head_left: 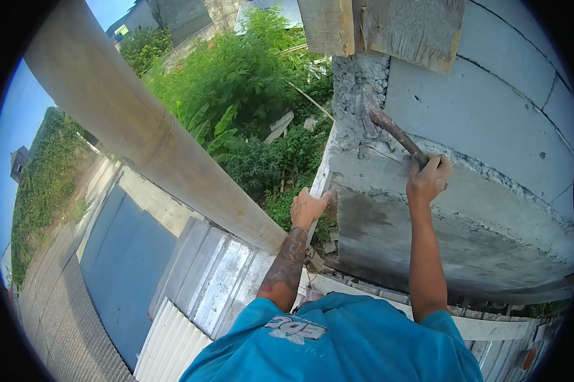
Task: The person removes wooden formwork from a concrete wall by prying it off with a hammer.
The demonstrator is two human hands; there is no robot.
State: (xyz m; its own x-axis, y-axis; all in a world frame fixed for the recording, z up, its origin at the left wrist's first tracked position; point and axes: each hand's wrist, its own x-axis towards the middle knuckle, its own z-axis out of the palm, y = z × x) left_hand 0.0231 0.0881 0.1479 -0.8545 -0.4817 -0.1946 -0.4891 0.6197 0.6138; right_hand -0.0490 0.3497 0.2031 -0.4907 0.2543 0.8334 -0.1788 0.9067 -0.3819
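My right hand (429,177) is closed around the long dark handle of a hammer-like tool (396,132). The handle slants up and left, reddish near the head. Its grey, blurred head overlaps the rough, broken concrete (358,81) of the column. Lower and to the left, my left hand (308,208) grips the edge of a narrow white board (323,167), which stands along the column's left side. Below the rough patch runs a smoother grey concrete beam (389,223).
Wooden boards (414,28) are fixed above the rough concrete, beside a grey block wall (490,114). A thick round pole (153,134) slants across the left. Metal roofing sheets (217,280) and a blue panel (128,254) lie below. Green plants (236,83) grow beyond the column.
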